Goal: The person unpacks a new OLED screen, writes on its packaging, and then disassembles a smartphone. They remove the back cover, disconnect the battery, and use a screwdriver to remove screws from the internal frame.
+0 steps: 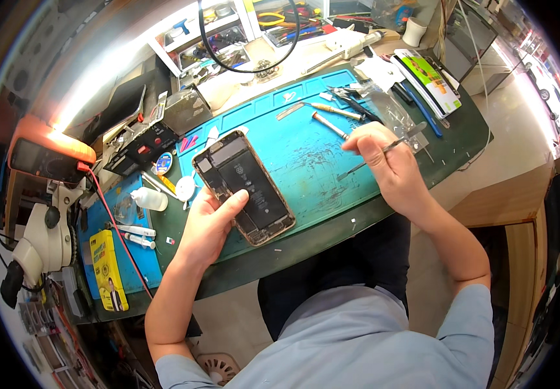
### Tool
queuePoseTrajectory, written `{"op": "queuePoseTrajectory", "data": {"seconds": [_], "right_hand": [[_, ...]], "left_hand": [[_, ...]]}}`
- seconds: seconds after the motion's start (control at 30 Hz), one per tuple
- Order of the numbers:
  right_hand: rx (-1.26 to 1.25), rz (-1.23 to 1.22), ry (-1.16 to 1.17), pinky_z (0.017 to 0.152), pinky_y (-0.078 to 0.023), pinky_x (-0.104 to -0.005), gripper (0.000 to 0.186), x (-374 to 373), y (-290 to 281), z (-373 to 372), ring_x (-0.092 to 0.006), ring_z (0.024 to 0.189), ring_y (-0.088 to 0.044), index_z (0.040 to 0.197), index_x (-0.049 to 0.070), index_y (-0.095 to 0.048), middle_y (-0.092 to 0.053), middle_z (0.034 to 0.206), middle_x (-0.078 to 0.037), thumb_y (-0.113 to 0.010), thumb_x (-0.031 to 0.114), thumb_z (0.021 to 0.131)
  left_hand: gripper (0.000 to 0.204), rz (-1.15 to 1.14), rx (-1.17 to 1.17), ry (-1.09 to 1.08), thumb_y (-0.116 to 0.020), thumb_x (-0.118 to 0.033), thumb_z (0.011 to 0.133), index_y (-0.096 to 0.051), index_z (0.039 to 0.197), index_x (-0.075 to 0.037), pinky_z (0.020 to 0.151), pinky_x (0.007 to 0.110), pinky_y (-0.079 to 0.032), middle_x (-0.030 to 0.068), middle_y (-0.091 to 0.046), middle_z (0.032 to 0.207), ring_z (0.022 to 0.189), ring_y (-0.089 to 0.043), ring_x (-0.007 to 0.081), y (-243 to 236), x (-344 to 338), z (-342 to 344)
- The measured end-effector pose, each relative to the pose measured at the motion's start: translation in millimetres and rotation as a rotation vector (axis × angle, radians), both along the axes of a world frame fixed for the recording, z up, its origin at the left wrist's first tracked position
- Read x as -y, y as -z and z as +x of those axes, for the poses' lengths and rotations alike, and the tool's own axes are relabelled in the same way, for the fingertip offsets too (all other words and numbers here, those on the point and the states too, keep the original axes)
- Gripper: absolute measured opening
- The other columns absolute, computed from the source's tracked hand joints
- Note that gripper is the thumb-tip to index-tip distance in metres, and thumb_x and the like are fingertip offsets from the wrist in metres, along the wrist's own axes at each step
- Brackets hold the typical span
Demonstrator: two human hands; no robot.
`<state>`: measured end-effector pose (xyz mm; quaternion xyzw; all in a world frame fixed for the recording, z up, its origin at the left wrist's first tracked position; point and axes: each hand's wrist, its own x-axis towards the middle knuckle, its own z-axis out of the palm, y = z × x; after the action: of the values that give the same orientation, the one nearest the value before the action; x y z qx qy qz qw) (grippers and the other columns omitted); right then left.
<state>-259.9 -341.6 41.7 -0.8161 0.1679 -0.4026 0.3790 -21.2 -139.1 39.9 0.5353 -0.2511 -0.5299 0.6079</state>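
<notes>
An opened smartphone point(254, 191), its battery and inner parts bare, is held tilted above the blue mat point(273, 136). My left hand point(212, 223) grips its lower left side, with the thumb lying over the inside. To the right, my right hand point(387, 165) is closed round a thin metal pry tool point(353, 171). One flat end of it points down left toward the mat; the other end sticks out past my knuckles. The tool is apart from the phone. Just beyond my right fingers lies a screwdriver point(329, 125).
Pliers point(345, 97), a clear plastic bag point(390, 113) and a green-white box point(428, 81) lie at the far right. On the left are a white bottle point(150, 199), syringes point(139, 240), a yellow packet point(108, 269), an orange multimeter point(49, 152) and a red cable point(119, 223).
</notes>
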Motion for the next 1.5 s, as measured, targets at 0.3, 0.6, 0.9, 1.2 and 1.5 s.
{"op": "queuePoseTrajectory", "data": {"seconds": [0.3,0.6,0.9,1.2,1.5], "right_hand": [[-0.037,0.391,-0.194,0.069,-0.054,-0.0261,0.020,-35,-17,10,-0.0122,0.075,-0.067,0.110,-0.001,-0.071,-0.071,0.093,-0.008,-0.067,0.015,0.100],[0.095,0.129,-0.240,0.072,-0.056,-0.0290,0.026,-43,-16,52,-0.0168,0.080,-0.071,0.114,-0.006,-0.069,-0.073,0.097,-0.013,-0.064,0.017,0.102],[0.098,-0.185,-0.152,0.074,-0.055,-0.0296,0.022,-41,-22,55,-0.0188,0.084,-0.070,0.109,-0.003,-0.072,-0.073,0.093,-0.012,-0.066,0.016,0.100],[0.060,0.009,-0.237,0.078,-0.057,-0.0306,0.022,-33,-23,54,-0.0191,0.088,-0.071,0.106,-0.004,-0.072,-0.072,0.095,-0.013,-0.064,0.016,0.101],[0.099,0.268,-0.296,0.081,-0.058,-0.0306,0.021,-32,-20,51,-0.0185,0.091,-0.070,0.107,-0.004,-0.072,-0.072,0.097,-0.012,-0.063,0.015,0.102]], "left_hand": [[0.050,-0.012,0.035,-0.018,-0.072,-0.009,0.095,-0.047,0.138,-0.003,0.105,0.037,-0.050,0.0102,-0.062,0.132,0.120,-0.061,0.0183,3,0,-2],[0.050,-0.094,0.158,-0.010,-0.073,-0.011,0.094,-0.049,0.137,-0.002,0.103,0.036,-0.050,0.0081,-0.064,0.129,0.118,-0.061,0.0170,1,-4,-4],[0.048,-0.144,0.214,0.038,-0.071,-0.008,0.096,-0.050,0.138,-0.001,0.101,0.034,-0.051,0.0080,-0.065,0.129,0.117,-0.062,0.0163,-1,-5,-5],[0.045,-0.129,0.259,0.083,-0.070,-0.005,0.096,-0.052,0.137,-0.001,0.099,0.034,-0.052,0.0082,-0.066,0.127,0.115,-0.063,0.0158,1,-7,2],[0.043,-0.135,0.274,0.120,-0.068,-0.003,0.096,-0.053,0.136,0.000,0.098,0.033,-0.053,0.0085,-0.067,0.125,0.114,-0.064,0.0157,0,-7,2]]}}
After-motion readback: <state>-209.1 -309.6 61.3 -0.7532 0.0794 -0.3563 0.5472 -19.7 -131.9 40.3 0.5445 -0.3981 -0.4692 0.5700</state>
